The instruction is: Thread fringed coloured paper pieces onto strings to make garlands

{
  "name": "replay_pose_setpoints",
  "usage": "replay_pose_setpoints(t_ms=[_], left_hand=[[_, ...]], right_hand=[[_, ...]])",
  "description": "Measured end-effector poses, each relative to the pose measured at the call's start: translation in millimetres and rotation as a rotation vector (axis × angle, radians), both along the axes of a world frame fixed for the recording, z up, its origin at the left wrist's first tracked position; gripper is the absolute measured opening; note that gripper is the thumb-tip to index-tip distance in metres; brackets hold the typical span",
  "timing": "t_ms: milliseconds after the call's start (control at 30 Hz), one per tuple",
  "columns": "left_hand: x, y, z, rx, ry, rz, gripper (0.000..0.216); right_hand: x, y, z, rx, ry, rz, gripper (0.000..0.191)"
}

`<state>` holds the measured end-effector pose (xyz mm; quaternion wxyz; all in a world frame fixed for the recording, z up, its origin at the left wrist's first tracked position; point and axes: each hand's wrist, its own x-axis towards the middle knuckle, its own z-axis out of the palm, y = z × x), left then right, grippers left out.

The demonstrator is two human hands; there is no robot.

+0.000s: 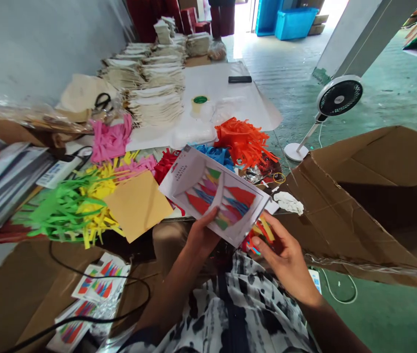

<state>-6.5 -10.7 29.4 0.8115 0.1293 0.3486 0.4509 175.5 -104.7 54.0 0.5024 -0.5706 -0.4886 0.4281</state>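
My left hand grips the lower edge of a printed tassel bunting package, its thumb across the front. The package is tilted over my lap and shows pictures of coloured tassels. At its right end my right hand pinches a bundle of multicoloured tassel strips, partly hidden behind the package. Left of the package lies a plain tan card. Beside that are green tassels and yellow tassels. Orange tassels and blue tassels lie just beyond the package.
Stacks of cream cloth pieces stand on the white table, with a tape roll and a phone. A white fan is on the right, near a large open cardboard box. Printed packages lie at lower left.
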Motion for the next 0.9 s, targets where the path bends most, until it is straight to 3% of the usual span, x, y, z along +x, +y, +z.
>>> replay_pose_setpoints(t_ms=[100, 233, 400, 533, 600, 733, 800, 900], left_hand=[[-2, 4, 3.4, 0.032, -0.001, 0.032, 0.031], [-2, 0, 2.9, 0.101, -0.005, -0.047, 0.032], [4, -10, -5.0, 0.112, -0.024, -0.18, 0.042], [17, -19, -8.4, 0.11, -0.092, -0.21, 0.051], [23, -24, -10.8, 0.101, -0.112, -0.222, 0.054], [24, -30, -17.5, 0.031, -0.104, -0.269, 0.053], [20, -28, -16.3, 0.019, -0.103, -0.258, 0.049], [10, -15, -2.6, 0.051, -0.088, -0.151, 0.04]], right_hand=[[6, -5, -8.1, 0.114, -0.327, 0.045, 0.057], [14, 2, -16.9, 0.223, -0.493, 0.092, 0.029], [14, 13, -20.3, 0.08, -0.189, -0.051, 0.019], [8, 15, -24.1, 0.067, 0.065, -0.171, 0.009], [10, 14, -30.1, 0.105, 0.041, -0.083, 0.011], [18, 8, -40.0, 0.176, -0.258, 0.103, 0.021], [21, 6, -33.6, 0.179, -0.372, 0.169, 0.022], [26, 6, -6.7, 0.224, -0.404, 0.189, 0.026]])
